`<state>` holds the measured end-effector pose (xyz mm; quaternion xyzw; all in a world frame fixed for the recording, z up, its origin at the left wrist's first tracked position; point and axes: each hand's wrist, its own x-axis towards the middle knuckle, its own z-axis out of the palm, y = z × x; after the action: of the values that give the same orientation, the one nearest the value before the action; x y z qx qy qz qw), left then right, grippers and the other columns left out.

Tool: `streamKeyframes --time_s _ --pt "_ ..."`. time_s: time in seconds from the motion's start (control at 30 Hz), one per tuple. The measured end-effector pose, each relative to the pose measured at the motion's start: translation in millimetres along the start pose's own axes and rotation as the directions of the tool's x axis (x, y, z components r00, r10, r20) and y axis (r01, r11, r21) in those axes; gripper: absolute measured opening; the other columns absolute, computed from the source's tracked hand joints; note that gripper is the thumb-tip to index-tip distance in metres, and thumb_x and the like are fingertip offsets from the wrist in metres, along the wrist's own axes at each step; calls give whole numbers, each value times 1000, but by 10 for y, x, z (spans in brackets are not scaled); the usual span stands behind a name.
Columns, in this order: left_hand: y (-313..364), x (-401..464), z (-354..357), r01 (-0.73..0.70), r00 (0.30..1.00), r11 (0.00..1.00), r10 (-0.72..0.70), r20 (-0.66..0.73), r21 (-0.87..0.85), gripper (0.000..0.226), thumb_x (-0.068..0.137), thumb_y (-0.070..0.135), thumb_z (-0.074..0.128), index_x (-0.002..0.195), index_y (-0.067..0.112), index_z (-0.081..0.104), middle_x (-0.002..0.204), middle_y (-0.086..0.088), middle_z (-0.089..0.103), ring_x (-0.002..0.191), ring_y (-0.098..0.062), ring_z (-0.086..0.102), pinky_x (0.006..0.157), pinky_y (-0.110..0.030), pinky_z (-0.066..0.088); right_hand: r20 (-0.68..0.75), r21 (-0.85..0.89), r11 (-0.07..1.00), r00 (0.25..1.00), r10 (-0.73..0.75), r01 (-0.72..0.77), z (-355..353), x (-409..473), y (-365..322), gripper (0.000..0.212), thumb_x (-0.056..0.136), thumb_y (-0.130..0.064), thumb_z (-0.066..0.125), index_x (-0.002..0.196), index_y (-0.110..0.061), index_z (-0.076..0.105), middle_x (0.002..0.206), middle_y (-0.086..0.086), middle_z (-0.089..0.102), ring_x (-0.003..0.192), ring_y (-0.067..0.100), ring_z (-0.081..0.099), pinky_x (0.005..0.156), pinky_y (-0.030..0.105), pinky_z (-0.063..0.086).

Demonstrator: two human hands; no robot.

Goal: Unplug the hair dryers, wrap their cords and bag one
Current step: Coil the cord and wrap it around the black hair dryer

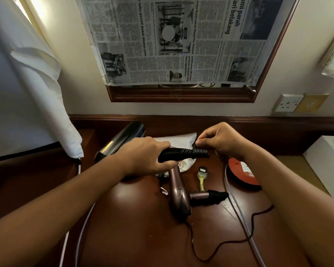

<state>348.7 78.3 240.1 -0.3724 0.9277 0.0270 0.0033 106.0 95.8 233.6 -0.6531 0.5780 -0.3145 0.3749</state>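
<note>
L hand (pixel 147 155) curls round black ribbed handle of the first hair dryer (pixel 183 153), held up over the dark wood desk (pixel 135 228). R hand (pixel 220 140) pinches its thin black cord near the strain relief, thumb to forefinger. Second dryer, mauve w/ black ribbed cord collar (pixel 179 197), lies flat on desk, cord (pixel 229 241) trailing loose to the right. White cloth bag (pixel 181 139) lies under the hands. Wall socket (pixel 287 103) shows no plug. Judgement: wrapping starts now; keep loops even, snug, no kink at collar.
</note>
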Motion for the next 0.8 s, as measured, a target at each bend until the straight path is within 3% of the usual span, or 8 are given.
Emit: streamKeyframes --time_s 0.07,0.13,0.27,0.33,0.43,0.63,0.8 --pt "17 22 -1 14 1000 999 -14 15 35 38 86 69 42 95 32 48 70 11 48 65 -10 51 57 -29 44 -22 -143 989 999 -30 27 -32 34 -29 10 80 -14 74 85 -6 76 71 -3 71 66 5 65 61 20 51" --pt "34 46 3 35 999 996 -36 16 80 37 86 69 43 94 33 46 68 11 45 64 -10 50 53 -27 39 -57 -243 969 997 -56 41 -55 54 -41 9 79 -20 76 84 -14 78 78 -3 72 77 10 66 71 22 52" --pt "63 101 28 79 997 982 -80 -1 174 42 86 70 42 99 30 50 66 10 42 58 -10 47 47 -25 31 -112 -388 912 975 -190 133 -45 15 -106 9 82 -20 73 86 -14 78 78 -2 73 76 8 66 68 19 52" --pt "74 134 52 88 996 978 -90 3 191 44 87 69 41 100 29 51 66 9 41 59 -12 47 48 -26 30 -105 -475 853 949 -298 215 -18 -10 -100 11 84 -21 70 88 -13 77 79 1 74 77 13 67 73 29 53" --pt "83 179 76 106 993 978 -114 30 180 43 87 69 42 100 29 51 67 10 41 56 -7 42 47 -25 29 -99 -589 756 903 -418 286 39 -42 -46 16 87 -28 64 88 -17 75 76 -1 73 75 19 67 67 38 54" --pt "100 249 120 153 985 974 -164 54 165 47 88 70 40 101 27 53 73 9 48 65 -14 51 50 -27 32 -92 -661 689 879 -468 298 184 -187 37 30 86 -34 49 80 -16 72 68 1 68 63 25 63 56 39 52" --pt "90 272 176 204 978 963 -209 16 174 55 86 73 36 102 25 56 80 5 55 69 -16 52 55 -29 36 -182 -562 796 906 -383 223 381 -320 165 38 91 -34 41 88 -9 70 74 5 69 66 24 63 58 43 53"
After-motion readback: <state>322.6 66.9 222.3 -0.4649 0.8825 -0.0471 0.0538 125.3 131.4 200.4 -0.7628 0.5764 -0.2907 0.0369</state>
